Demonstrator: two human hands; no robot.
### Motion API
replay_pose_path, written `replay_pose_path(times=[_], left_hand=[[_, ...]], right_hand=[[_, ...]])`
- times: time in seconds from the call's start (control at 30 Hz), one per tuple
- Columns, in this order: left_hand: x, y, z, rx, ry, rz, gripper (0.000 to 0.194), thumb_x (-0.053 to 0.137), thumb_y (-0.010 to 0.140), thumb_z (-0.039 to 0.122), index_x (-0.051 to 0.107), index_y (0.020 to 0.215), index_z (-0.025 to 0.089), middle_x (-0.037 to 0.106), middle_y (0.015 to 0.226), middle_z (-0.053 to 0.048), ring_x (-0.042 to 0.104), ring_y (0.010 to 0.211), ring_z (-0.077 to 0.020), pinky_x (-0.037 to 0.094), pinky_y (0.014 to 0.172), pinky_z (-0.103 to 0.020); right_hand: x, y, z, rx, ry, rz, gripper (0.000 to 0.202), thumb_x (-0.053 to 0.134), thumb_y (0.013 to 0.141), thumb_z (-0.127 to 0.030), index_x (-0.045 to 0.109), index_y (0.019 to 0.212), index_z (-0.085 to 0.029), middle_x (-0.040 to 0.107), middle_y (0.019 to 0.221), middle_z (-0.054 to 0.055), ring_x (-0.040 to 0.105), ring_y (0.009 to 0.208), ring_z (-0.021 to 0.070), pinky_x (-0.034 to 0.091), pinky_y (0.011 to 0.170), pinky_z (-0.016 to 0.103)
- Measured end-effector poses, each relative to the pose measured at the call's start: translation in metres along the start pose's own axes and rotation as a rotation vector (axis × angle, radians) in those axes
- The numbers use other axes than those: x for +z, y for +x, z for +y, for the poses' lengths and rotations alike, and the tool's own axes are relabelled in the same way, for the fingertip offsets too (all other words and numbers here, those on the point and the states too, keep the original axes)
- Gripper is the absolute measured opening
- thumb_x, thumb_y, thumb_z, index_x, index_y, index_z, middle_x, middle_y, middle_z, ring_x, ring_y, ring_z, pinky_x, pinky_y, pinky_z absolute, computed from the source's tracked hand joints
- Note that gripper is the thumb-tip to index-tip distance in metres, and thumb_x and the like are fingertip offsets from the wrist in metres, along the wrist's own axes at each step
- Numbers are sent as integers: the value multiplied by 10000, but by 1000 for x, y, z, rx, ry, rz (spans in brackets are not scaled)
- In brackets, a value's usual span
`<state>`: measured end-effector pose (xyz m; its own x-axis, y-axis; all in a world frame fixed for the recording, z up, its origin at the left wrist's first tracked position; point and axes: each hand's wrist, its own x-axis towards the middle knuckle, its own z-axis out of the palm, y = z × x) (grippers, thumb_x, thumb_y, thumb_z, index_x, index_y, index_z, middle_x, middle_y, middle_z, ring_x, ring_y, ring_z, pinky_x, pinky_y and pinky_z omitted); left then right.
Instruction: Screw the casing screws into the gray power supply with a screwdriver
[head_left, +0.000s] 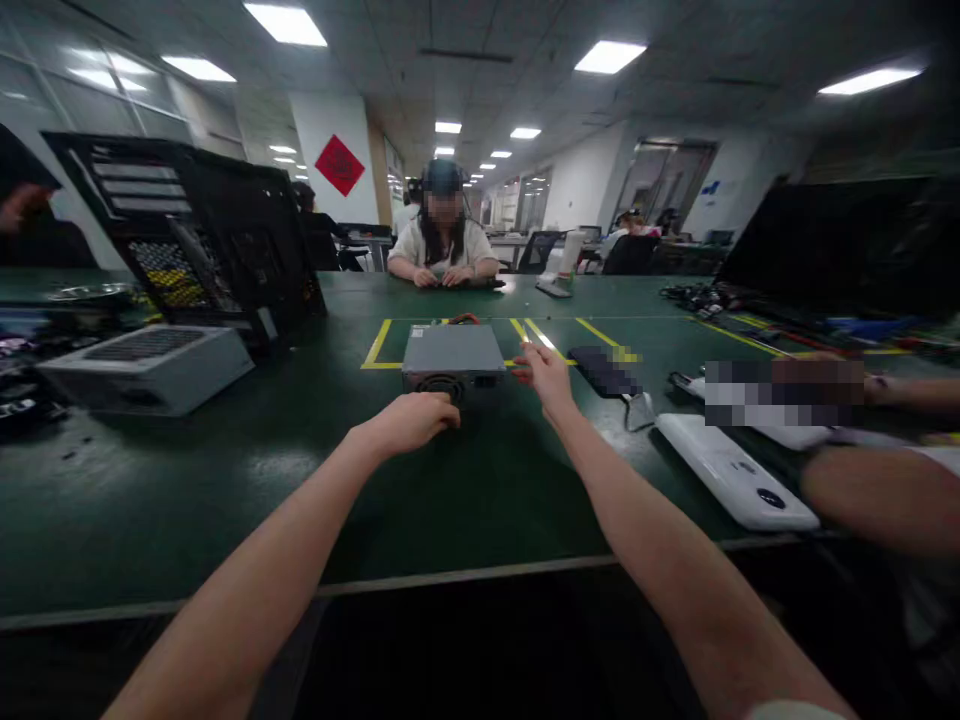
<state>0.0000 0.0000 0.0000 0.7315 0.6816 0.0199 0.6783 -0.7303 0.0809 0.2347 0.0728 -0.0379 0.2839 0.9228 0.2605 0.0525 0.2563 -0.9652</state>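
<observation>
A grey metal computer power supply (454, 348) lies on the green table in front of me, its fan grille and socket facing me. My left hand (417, 422) is at the near left side of it, below the fan grille. Its fingers bend downward and are mostly hidden, so whether they touch or grip anything is unclear. My right hand (545, 374) is just right of the power supply, apart from it, with bent fingers spaced out and nothing visible between them. A bundle of reddish cables (463, 319) shows behind the power supply.
A second power supply (150, 365) and a black computer case (202, 235) stand at left. On the right are a dark phone (606, 371), a white device (735, 470) and a neighbour's arm (885, 495). Yellow tape (376, 345) marks the table. Opposite sits a person (442, 245).
</observation>
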Motion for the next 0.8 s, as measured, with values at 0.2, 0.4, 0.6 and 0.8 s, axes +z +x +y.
replay_pose_path(times=[0.2, 0.4, 0.6, 0.8], left_hand=[[4, 2, -10, -4, -75, -15, 174, 512, 811, 172, 613, 949, 206, 589, 1011, -38, 567, 901, -177, 421, 758, -270], [8, 5, -16, 11, -172, -8, 88, 540, 794, 176, 603, 854, 185, 588, 926, -29, 551, 849, -163, 406, 732, -256], [12, 6, -17, 32, -226, -14, 80, 504, 806, 191, 576, 834, 168, 566, 888, -36, 536, 794, -154, 402, 701, -253], [15, 7, -14, 52, -303, 16, 127, 469, 838, 244, 546, 878, 153, 551, 916, -60, 532, 803, -162, 418, 713, -280]], right_hand=[[-1, 0, 1, 1, -13, -2, 356, 533, 785, -458, 614, 1018, -201, 654, 795, 18, 602, 538, 84, 460, 507, 193], [0, -3, 0, 2, -19, -11, 353, 543, 777, -453, 618, 1015, -203, 648, 803, 19, 609, 556, 95, 465, 513, 204], [0, -5, -2, 3, -7, -14, 361, 550, 766, -441, 616, 1022, -194, 646, 813, 23, 611, 571, 96, 471, 525, 204], [0, -6, -6, -4, 11, -4, 372, 555, 754, -451, 608, 1019, -196, 644, 810, 17, 606, 558, 86, 461, 519, 198]])
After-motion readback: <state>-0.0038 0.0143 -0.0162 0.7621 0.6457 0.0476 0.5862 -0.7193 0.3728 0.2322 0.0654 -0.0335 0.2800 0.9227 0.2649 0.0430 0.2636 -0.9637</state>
